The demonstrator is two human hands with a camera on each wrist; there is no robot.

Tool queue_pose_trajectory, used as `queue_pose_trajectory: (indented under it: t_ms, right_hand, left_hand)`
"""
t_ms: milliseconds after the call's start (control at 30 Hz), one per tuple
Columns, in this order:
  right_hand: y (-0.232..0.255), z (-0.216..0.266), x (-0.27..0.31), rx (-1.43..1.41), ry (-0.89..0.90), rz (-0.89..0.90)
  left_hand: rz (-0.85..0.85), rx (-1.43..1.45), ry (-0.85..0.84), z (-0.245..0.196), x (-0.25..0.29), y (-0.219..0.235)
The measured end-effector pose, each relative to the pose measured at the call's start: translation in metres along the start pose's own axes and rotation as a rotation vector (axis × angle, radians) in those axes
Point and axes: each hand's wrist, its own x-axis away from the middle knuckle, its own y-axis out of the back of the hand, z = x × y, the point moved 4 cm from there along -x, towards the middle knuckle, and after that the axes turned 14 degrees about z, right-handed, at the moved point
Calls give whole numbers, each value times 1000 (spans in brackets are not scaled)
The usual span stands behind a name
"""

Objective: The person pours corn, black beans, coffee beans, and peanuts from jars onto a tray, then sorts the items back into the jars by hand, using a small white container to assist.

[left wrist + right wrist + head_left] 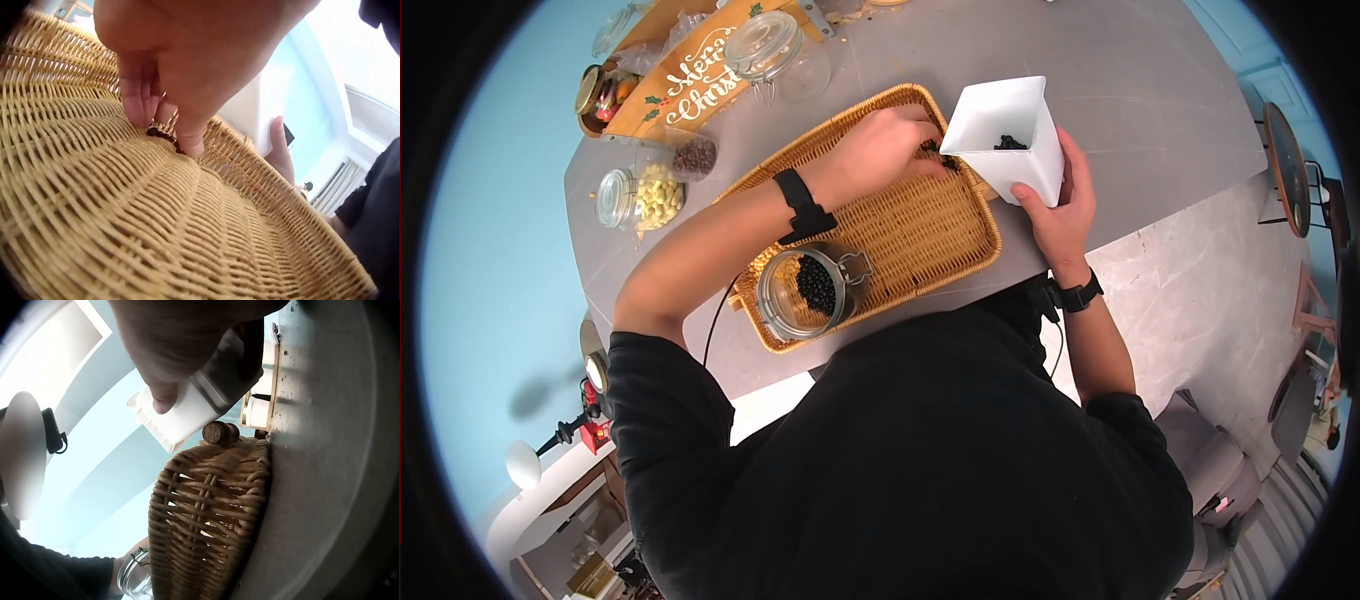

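My left hand (pixel 880 147) reaches down into the far right end of a wicker basket (pixel 920 240). In the left wrist view, its thumb and fingers pinch at a few small black beans (pixel 164 135) on the woven floor. Beside the basket's right end, my right hand (pixel 1068 212) grips a white square-mouthed container (pixel 1038 172), tilted so that its opening shows. Some black beans (pixel 1010 143) lie inside it. A clip-top glass jar (pixel 772 300) lies on its side at the basket's near left, with more black beans (pixel 816 287) in it.
Yellow kernels (pixel 768 258) show beside the lying jar. Past the basket stand an empty-looking glass jar (pixel 805 75) and a wooden box (pixel 685 75) with white lettering. To the left are a jar of pale yellow pieces (pixel 658 198) and a container of dark red beans (pixel 695 158).
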Motion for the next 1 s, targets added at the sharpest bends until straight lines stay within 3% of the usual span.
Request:
queue_pose_trajectory:
  t_ms: [133,233,533,1000]
  right_hand:
    - [1,-4,0,0,7,3]
    - [0,-3,1,5,2,1]
    - [0,0,0,11,-9,0]
    - [1,-1,0,-2,-7,2]
  left_hand:
    - [40,-95,188,-8,-6,-2]
    - [28,-119,224,-5,-12,-7]
    - [-123,68,65,11,-3,-7]
    - [28,-66,41,20,-16,-4]
